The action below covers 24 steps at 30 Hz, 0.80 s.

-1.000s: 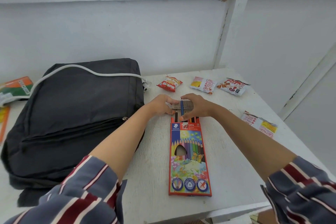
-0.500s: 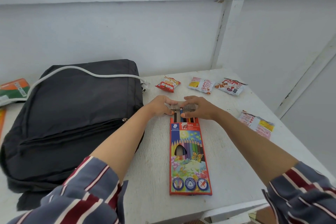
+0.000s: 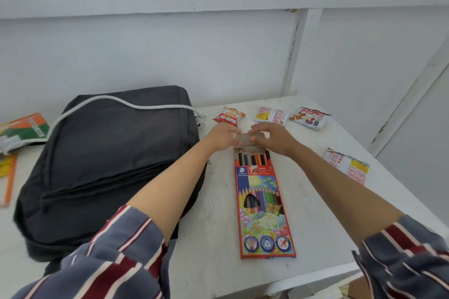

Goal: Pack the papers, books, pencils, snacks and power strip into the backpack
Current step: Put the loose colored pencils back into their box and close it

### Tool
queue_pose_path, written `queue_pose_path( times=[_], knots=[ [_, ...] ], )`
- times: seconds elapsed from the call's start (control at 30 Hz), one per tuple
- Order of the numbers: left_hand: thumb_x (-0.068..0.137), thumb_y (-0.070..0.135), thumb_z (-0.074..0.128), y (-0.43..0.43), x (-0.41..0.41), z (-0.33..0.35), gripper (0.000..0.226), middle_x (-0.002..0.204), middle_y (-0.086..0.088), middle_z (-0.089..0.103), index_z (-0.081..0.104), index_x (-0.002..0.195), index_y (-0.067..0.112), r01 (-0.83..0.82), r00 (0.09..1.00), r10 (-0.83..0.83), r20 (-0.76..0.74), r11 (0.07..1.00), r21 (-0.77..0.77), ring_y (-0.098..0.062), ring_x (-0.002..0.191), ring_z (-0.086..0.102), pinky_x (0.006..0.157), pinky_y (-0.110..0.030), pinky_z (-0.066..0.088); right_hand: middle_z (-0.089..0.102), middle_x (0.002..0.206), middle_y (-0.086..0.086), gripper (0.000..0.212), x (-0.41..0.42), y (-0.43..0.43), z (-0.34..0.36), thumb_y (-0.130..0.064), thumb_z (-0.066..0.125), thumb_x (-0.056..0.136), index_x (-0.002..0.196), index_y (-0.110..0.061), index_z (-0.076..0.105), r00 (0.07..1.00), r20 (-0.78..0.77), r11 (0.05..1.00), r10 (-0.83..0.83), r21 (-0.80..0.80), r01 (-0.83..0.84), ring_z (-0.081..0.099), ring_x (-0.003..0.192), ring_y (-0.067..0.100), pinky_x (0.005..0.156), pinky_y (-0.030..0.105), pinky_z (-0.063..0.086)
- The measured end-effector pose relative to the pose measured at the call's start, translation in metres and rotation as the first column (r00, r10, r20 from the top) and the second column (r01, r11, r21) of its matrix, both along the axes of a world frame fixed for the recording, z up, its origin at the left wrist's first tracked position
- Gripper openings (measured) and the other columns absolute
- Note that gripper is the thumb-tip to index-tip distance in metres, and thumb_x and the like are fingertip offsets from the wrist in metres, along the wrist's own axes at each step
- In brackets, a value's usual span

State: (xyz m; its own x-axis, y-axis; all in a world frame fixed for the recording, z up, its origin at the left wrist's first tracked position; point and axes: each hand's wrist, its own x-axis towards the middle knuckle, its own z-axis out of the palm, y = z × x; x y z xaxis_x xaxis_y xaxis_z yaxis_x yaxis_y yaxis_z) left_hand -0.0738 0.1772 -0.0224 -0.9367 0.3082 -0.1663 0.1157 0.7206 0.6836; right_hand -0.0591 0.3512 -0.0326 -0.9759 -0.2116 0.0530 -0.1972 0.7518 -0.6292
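A red box of coloured pencils (image 3: pixel 263 206) lies lengthwise on the white table (image 3: pixel 213 250), its far end open with pencil ends (image 3: pixel 254 158) sticking out. My left hand (image 3: pixel 222 136) and my right hand (image 3: pixel 274 137) meet at that far end and pinch the box's grey flap (image 3: pixel 247 138) between them. A dark grey backpack (image 3: pixel 109 160) lies flat to the left, its zip shut, with a white power strip cable (image 3: pixel 131 105) draped over it. Several snack packets lie nearby: one red (image 3: pixel 228 116), two behind my hands (image 3: pixel 272 115) (image 3: pixel 309 118), one at right (image 3: pixel 347 165).
Books and papers (image 3: pixel 23 128) lie at the far left beside the backpack, with an orange item (image 3: pixel 8 177) below them. A white wall rises behind the table. The table's front edge runs just below the pencil box.
The blue pencil that stood up between my hands has gone down into the box with the others. Both hands now hold the flap a little farther from the box mouth.
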Motion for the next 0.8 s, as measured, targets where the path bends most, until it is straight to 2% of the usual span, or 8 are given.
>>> queue_pose_path(
  times=[0.07,0.17,0.3,0.4,0.47,0.57,0.8],
  knots=[
    [0.087,0.014,0.062,-0.004,0.001,0.012,0.047,0.137,-0.01,0.05,0.051,0.132,0.009,0.023,0.995,-0.029,-0.094,0.998,-0.063,-0.023,0.126,0.044,0.102,-0.029,0.033,0.056,0.13,0.002,0.029,0.0,-0.008,0.009,-0.02,0.058,0.09,0.118,-0.015,0.062,0.998,-0.061,0.999,-0.031,0.035,0.033,0.047,0.124,0.017,0.101,0.03,0.034],
    [0.091,0.016,0.057,-0.016,0.007,0.031,0.039,0.134,-0.011,0.053,0.056,0.129,0.009,0.039,0.978,-0.058,-0.201,0.994,-0.098,-0.026,0.125,0.046,0.105,-0.033,0.033,0.056,0.131,0.006,0.031,0.001,-0.026,0.026,-0.018,0.055,0.092,0.122,-0.012,0.06,0.993,-0.116,0.994,-0.005,0.105,0.017,0.05,0.12,0.019,0.099,0.031,0.037],
    [0.09,0.017,0.058,-0.043,0.022,0.052,0.036,0.129,-0.009,0.056,0.057,0.126,0.01,-0.005,0.962,-0.009,-0.273,0.999,-0.05,-0.023,0.117,0.051,0.092,-0.024,0.036,0.054,0.133,0.009,0.037,0.003,-0.058,0.05,-0.022,0.055,0.093,0.128,-0.008,0.055,0.99,-0.134,0.985,0.043,0.173,-0.019,0.048,0.122,0.022,0.1,0.03,0.035],
    [0.092,0.02,0.056,-0.068,0.034,0.066,0.039,0.135,-0.005,0.05,0.053,0.13,0.012,-0.088,0.937,0.057,-0.345,0.993,-0.076,-0.018,0.122,0.047,0.095,-0.02,0.032,0.051,0.136,0.008,0.04,0.003,-0.083,0.064,-0.024,0.055,0.093,0.13,-0.01,0.052,0.985,-0.147,0.971,0.092,0.231,-0.056,0.047,0.123,0.022,0.101,0.03,0.035],
    [0.092,0.02,0.054,-0.088,0.047,0.076,0.038,0.136,-0.005,0.05,0.053,0.13,0.012,-0.155,0.909,0.099,-0.405,0.982,-0.108,-0.018,0.125,0.045,0.102,-0.026,0.032,0.05,0.137,0.008,0.04,0.005,-0.102,0.074,-0.025,0.054,0.093,0.13,-0.01,0.052,0.978,-0.156,0.964,0.136,0.25,-0.094,0.047,0.123,0.022,0.101,0.029,0.035],
    [0.093,0.022,0.051,-0.123,0.069,0.089,0.037,0.135,-0.004,0.051,0.053,0.13,0.015,-0.276,0.868,0.167,-0.467,0.945,-0.176,-0.02,0.125,0.045,0.104,-0.034,0.036,0.049,0.138,0.008,0.041,0.016,-0.135,0.089,-0.024,0.054,0.092,0.13,-0.009,0.051,0.964,-0.159,0.956,0.214,0.235,-0.174,0.047,0.124,0.023,0.101,0.03,0.033],
    [0.093,0.026,0.052,-0.231,0.132,0.084,0.039,0.138,-0.003,0.049,0.053,0.13,0.014,-0.523,0.804,0.397,-0.443,0.826,-0.209,-0.021,0.127,0.044,0.105,-0.034,0.035,0.047,0.14,0.004,0.044,0.052,-0.234,0.096,-0.024,0.055,0.091,0.132,-0.011,0.05,0.899,-0.182,0.911,0.398,0.192,-0.364,0.045,0.126,0.019,0.105,0.029,0.031]
  ],
)
